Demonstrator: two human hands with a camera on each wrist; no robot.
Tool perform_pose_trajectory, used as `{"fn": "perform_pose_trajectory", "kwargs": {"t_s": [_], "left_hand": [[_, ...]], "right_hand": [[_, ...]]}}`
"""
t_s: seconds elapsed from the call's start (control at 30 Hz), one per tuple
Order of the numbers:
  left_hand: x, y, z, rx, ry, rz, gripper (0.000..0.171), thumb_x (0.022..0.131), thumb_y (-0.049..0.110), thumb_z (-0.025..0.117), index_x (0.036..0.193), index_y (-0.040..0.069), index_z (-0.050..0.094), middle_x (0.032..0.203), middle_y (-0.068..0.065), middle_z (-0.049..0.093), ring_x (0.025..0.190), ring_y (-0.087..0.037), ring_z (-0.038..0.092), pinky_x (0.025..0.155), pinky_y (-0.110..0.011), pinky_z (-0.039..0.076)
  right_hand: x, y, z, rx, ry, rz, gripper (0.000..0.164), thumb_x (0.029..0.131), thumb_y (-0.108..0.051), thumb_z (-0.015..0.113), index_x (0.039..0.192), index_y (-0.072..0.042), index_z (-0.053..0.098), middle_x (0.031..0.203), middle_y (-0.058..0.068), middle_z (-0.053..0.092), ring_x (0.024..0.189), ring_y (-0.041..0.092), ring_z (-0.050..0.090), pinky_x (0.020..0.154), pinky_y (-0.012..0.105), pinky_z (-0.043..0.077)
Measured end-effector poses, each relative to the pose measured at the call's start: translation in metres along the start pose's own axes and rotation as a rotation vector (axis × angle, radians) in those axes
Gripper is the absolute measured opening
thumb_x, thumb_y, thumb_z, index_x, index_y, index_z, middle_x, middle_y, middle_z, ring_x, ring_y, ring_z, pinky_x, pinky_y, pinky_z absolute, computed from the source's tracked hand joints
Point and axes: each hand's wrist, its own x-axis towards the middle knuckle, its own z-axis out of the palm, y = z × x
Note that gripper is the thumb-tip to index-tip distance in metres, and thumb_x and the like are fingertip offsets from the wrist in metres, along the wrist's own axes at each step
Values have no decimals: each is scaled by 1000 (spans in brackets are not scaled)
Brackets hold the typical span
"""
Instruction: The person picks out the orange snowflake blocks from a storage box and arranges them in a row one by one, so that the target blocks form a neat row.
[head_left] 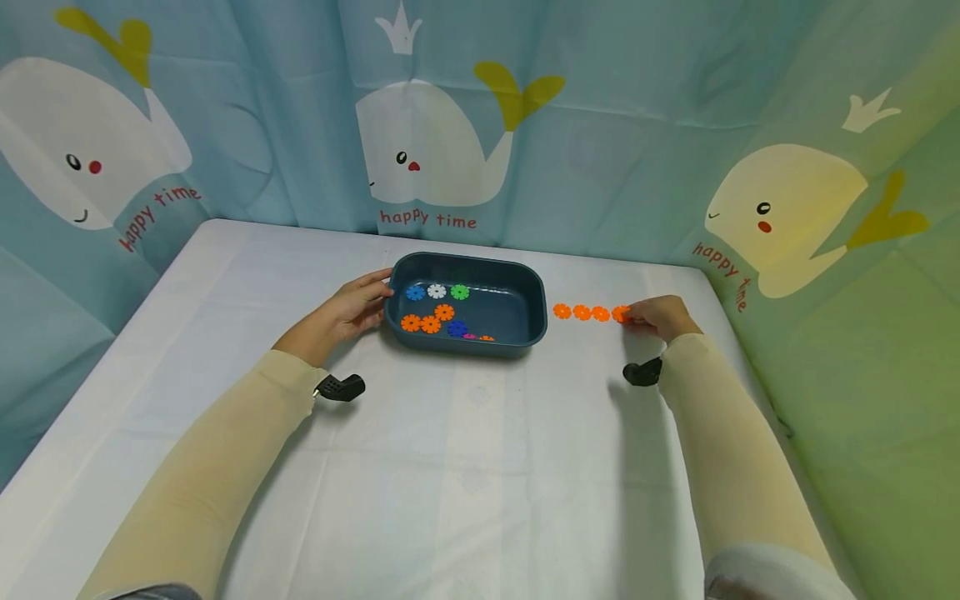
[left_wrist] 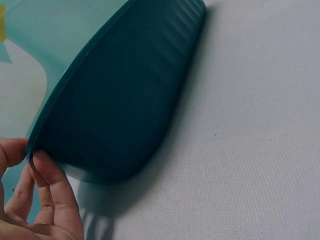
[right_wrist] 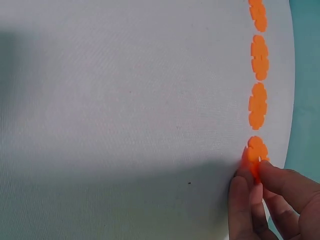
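A dark teal plastic tray holds several small notched discs, among them a blue disc, a white disc, a green disc and an orange disc. My left hand pinches the tray's left rim between thumb and fingers. To the right of the tray, orange notched discs lie in a row on the table. At the right end of that row my right hand pinches one orange disc by its edge, between thumb and fingers.
The table has a white cloth and stands against a blue curtain printed with whales. A green curtain hangs along the right side. Black wrist devices sit under both wrists.
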Motion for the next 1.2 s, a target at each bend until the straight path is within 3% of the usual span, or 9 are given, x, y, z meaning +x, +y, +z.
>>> {"fn": "perform_pose_trajectory", "kwargs": {"t_s": [0.1,0.3,0.57,0.77,0.9,1.13,1.2], "left_hand": [[0,0,0,-1,0,4,61,95,6,54,152,24,39,115,1,51,85,-8,52,64,-15,49],[0,0,0,2,-1,2,60,96,7,54,152,24,40,116,1,51,84,-8,53,63,-15,49],[1,0,0,7,8,4,60,95,7,54,151,24,41,112,1,51,82,-8,53,61,-15,49],[1,-1,0,-2,7,6,61,94,6,55,151,23,41,112,2,52,83,-7,54,61,-15,48],[1,-1,1,-7,10,6,61,94,6,55,151,23,41,113,2,53,83,-7,54,62,-15,49],[0,0,1,-11,4,5,62,94,5,54,151,23,40,114,2,52,80,-6,54,62,-14,49],[0,-1,1,-17,1,5,62,94,5,54,152,23,40,114,1,51,80,-6,55,63,-14,49]], "right_hand": [[6,2,-1,11,2,8,22,89,6,63,110,1,64,63,-3,65,62,9,68,78,29,58],[15,3,-2,-20,27,48,44,89,2,67,131,4,55,60,-2,65,59,11,69,74,28,59],[20,0,-1,-111,84,72,50,88,-6,71,134,3,53,59,-3,61,56,9,67,70,24,58],[2,-11,8,-116,57,3,46,90,-8,70,132,3,56,58,-7,63,59,6,68,69,21,57],[-17,-24,22,-94,35,-65,40,89,-7,70,127,3,61,63,-7,66,64,7,70,77,24,57],[-47,-49,53,-165,-52,-185,40,94,-18,66,128,3,61,101,7,73,88,14,73,105,37,45],[-52,-55,61,-178,-76,-221,42,95,-21,65,129,3,60,110,9,72,92,15,72,108,39,42]]}}
